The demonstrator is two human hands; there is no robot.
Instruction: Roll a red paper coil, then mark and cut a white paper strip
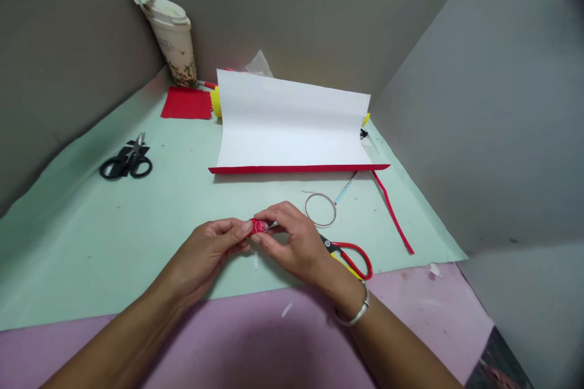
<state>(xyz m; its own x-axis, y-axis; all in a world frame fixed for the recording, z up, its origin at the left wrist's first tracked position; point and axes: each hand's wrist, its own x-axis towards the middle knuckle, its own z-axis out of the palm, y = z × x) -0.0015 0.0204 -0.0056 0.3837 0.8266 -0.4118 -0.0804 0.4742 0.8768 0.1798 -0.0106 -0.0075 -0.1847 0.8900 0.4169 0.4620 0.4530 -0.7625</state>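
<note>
Between my two hands is a small red piece with white dots, rolled or bunched up [259,226]; its exact kind is too small to make out. My left hand [214,249] pinches its left side between thumb and fingers. My right hand [294,240] has thumb and fingertips closed around its right end. Beside my right wrist lie scissors with red handles [362,255], their blades partly hidden under the hand. A thin ring-shaped hoop [320,209] rests just beyond my right hand. Below my fingers is a small white strip [256,261].
A curved white sheet with a red front edge [292,127] stands across the back. Black-handled scissors [132,161] lie at left, near a red square [187,103] and a lidded cup [172,42]. A red strip [393,213] lies at right. Grey walls [493,103] enclose the table.
</note>
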